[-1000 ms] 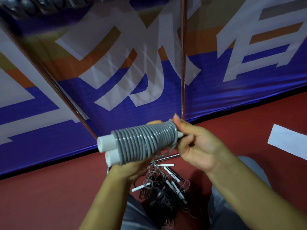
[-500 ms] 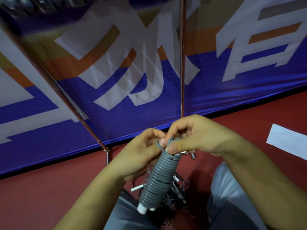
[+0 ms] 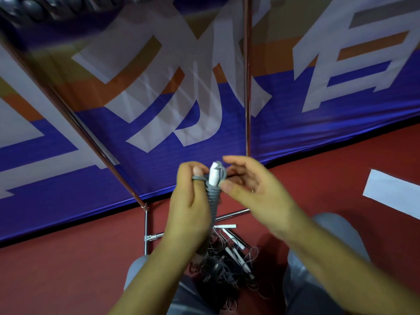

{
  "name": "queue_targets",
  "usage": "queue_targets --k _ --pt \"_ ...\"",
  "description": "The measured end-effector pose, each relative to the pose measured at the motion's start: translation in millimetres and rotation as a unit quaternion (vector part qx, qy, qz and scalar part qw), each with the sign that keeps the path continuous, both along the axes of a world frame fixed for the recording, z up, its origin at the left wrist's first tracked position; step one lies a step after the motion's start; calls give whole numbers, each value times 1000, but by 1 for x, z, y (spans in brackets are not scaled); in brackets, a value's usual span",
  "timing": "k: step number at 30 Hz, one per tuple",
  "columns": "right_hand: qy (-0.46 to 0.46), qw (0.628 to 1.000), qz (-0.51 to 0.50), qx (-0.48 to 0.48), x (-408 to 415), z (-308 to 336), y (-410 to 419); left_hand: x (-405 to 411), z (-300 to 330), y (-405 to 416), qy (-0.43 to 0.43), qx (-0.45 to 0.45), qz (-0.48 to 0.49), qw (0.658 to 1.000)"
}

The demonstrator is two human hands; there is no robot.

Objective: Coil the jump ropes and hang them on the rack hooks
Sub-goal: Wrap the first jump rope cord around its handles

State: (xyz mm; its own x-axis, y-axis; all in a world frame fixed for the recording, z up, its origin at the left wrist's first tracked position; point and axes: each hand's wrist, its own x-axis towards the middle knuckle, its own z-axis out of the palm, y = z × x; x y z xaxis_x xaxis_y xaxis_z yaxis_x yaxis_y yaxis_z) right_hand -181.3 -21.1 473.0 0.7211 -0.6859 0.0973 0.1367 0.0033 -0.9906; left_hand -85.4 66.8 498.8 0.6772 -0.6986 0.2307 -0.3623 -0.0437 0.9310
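Note:
A grey jump rope [image 3: 212, 201] is wound tightly round its white handles and stands nearly upright between my hands. My left hand [image 3: 188, 210] grips the coil from the left, with a loop of grey cord over its thumb. My right hand [image 3: 252, 189] is beside the white handle tips, thumb touching the top of the coil and fingers spread loosely. The rack's metal poles [image 3: 247, 87] rise in front of me, and its base bars [image 3: 147, 226] lie on the floor. No hooks show clearly.
A tangled heap of dark ropes with white handles [image 3: 227, 267] lies on the red floor between my knees. A blue, orange and white banner [image 3: 318, 133] covers the wall behind the rack. A white sheet [image 3: 393, 192] lies on the floor at right.
The coil swung from lying sideways to standing upright, handle tips up. My right hand let go of the top end and opened its fingers; my left hand kept its grip.

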Motion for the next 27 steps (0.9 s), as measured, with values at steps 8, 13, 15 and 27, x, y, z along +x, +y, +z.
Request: queue_targets --k 8,13,15,27 --pt "-87 996 9 20 14 1 29 -21 14 -20 -26 -79 39 996" --pt "-113 990 25 78 7 16 17 -18 15 -18 -51 -88 50 994" --pt "-132 984 23 116 6 14 11 -10 14 -15 -117 -80 41 989" --pt "-142 984 -13 104 -1 19 7 5 17 -2 -193 -117 -32 974"
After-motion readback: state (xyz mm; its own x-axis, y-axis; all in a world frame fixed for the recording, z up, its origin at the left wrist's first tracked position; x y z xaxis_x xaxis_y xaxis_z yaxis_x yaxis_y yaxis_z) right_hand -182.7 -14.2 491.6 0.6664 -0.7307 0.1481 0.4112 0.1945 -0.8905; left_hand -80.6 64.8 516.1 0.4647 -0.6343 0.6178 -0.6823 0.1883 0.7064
